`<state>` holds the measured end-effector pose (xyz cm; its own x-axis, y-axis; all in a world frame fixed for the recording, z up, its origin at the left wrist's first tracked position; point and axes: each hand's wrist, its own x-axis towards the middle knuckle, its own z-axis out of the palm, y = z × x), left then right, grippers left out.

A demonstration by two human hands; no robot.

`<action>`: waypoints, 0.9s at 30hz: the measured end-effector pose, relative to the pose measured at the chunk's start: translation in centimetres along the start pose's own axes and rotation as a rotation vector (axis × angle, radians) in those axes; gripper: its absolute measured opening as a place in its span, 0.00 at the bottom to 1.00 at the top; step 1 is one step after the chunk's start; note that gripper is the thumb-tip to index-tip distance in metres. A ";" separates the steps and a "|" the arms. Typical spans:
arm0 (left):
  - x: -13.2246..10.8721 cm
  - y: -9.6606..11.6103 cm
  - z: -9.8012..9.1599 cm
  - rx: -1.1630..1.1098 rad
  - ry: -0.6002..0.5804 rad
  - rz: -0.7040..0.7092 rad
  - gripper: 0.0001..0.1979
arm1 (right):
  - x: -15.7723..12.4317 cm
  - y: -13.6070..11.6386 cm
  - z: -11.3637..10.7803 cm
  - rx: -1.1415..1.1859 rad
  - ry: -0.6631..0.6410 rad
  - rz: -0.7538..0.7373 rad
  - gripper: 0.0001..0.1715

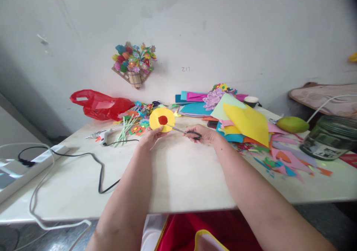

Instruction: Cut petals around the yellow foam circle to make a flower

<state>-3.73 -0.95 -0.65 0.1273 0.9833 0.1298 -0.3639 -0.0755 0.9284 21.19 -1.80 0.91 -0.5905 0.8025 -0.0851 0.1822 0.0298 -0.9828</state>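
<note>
My left hand (153,135) pinches the lower edge of a round yellow craft sheet (155,118), held up above the table. At its middle sits a small red round piece (163,120); whether it is glued on or only lies there I cannot tell. In my right hand (205,132) is a pair of scissors (178,129) with dark handles. Its blades point left and reach the yellow disc's lower right part, near the red piece. How far the blades are apart is too small to make out.
Left are a glue gun (105,136), its black cord, pale green sticks (124,129), a red plastic bag (103,105) and a power strip (36,167). Right lie coloured sheets (247,121), scraps (281,165), a mango (292,124) and a glass jar (331,135). A flower decoration (135,63) hangs on the wall.
</note>
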 end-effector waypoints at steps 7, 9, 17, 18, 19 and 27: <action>0.0 -0.1 -0.1 0.021 -0.010 0.019 0.16 | 0.0 0.0 0.1 0.001 -0.010 0.012 0.09; 0.1 -0.1 -0.1 0.026 -0.015 0.027 0.16 | 0.0 0.0 0.1 0.007 -0.011 0.007 0.09; 0.3 -0.3 -0.3 0.021 -0.020 0.049 0.16 | -0.3 -0.5 0.2 -0.047 0.010 0.011 0.08; 0.3 -0.3 -0.3 0.025 -0.020 0.051 0.17 | -0.3 -0.5 0.2 -0.039 0.008 0.007 0.08; 0.3 -0.3 -0.3 0.027 -0.020 0.051 0.17 | -0.3 -0.5 0.2 -0.035 0.006 0.003 0.08; 0.1 -0.1 -0.3 0.036 -0.027 0.050 0.17 | -0.2 -0.3 0.0 -0.069 0.008 -0.009 0.10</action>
<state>-4.00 -0.74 -0.84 0.1347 0.9735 0.1849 -0.3369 -0.1305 0.9325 21.24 -2.02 1.26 -0.5863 0.8066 -0.0747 0.2310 0.0781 -0.9698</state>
